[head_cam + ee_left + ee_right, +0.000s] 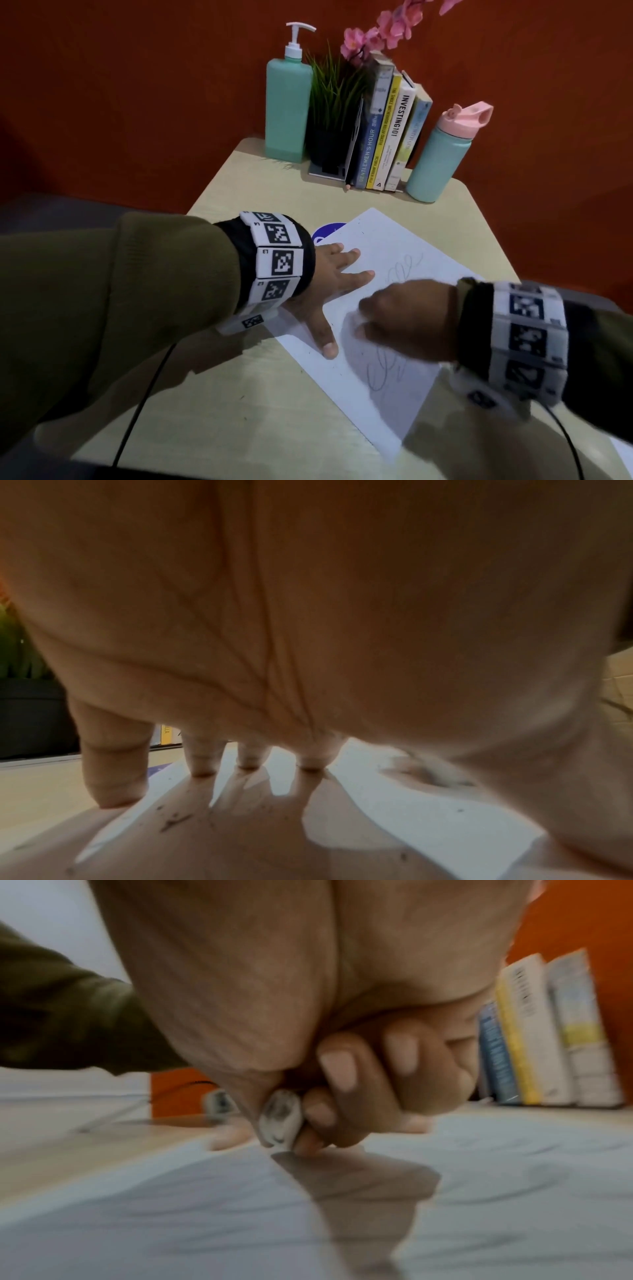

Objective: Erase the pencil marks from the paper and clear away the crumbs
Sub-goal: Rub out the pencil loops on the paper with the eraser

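A white sheet of paper [376,308] lies slanted on the beige table [239,394], with looping pencil marks [387,373] near its front and fainter ones [404,265] further back. My left hand [329,284] presses flat on the sheet's left edge, fingers spread and straight. My right hand [404,318], blurred, hovers low over the sheet's middle and pinches a smudged white eraser [279,1121], whose tip touches the paper [479,1177]. Dark crumbs [171,821] lie on the paper [428,826] under my left hand [308,642].
At the table's back stand a teal pump bottle [287,109], a potted plant [329,113], a row of books [387,137] and a teal flask with a pink lid [442,157]. A blue disc [327,231] pokes out beneath the paper's far corner. Cables [144,401] trail off both wrists.
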{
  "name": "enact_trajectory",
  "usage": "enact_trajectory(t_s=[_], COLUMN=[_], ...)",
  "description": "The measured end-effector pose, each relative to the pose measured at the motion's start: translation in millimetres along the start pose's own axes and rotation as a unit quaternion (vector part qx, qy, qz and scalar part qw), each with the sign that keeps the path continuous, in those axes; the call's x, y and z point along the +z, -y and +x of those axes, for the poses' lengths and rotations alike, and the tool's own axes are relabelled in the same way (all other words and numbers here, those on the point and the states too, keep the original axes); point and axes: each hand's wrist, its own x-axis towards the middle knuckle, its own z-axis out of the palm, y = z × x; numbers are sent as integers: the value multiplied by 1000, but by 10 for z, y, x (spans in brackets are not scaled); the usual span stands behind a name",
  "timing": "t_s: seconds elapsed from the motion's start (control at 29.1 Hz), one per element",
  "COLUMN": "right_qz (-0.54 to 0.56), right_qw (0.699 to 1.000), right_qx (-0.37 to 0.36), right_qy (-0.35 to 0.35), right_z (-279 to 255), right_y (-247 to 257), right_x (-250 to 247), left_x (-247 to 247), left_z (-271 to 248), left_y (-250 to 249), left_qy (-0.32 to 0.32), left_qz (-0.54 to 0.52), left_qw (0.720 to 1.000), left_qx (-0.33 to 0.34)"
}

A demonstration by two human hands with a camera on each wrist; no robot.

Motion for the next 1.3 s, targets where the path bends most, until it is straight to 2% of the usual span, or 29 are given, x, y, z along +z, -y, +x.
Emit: enact_trajectory(t_s=[0.07,0.1,0.14,0.17,0.24,0.27,0.34,0.41,0.48,0.55,0.65,0.76,0.93,1.03,1.17,1.3], right_qz=[46,36,0,-30,-8,-13,-21,44,43,-13,6,40,159,193,162,118], right_qw=[998,998,999,999,997,998,1000,998,998,999,987,982,973,963,971,984], right_qx=[-38,-30,-18,24,70,64,1,-44,-36,23,155,185,148,147,131,91], right_qy=[30,34,36,38,16,1,-14,1,25,44,40,16,-83,-121,-118,-99], right_z=[-83,-50,32,113,160,152,11,-180,-204,-106,0,17,-105,-192,-209,-200], right_y=[201,151,31,-119,-275,-233,64,326,245,-54,-490,-723,-800,-750,-558,-274], right_x=[-38,-50,-45,-54,-46,-24,0,3,-17,-14,74,205,249,204,76,41], left_x=[3,6,6,2,0,3,27,44,37,14,28,64,71,-54,-282,-241], left_z=[-8,-12,-18,-18,-10,-5,9,16,15,4,-11,-49,-263,-376,-260,-48], left_y=[1,4,1,-1,-3,0,18,28,27,18,3,-9,-44,-64,-42,-3], left_qy=[-2,-3,-3,-4,-5,-6,-7,-5,-5,-4,-3,-8,19,2,-13,8], left_qz=[2,2,2,1,0,-1,-1,4,1,-5,-7,-12,13,43,14,1], left_qw=[1000,1000,1000,1000,1000,1000,1000,1000,1000,1000,1000,1000,1000,999,1000,1000], left_qx=[0,-1,0,2,3,2,0,0,0,3,-1,-7,-10,-15,-16,-18])
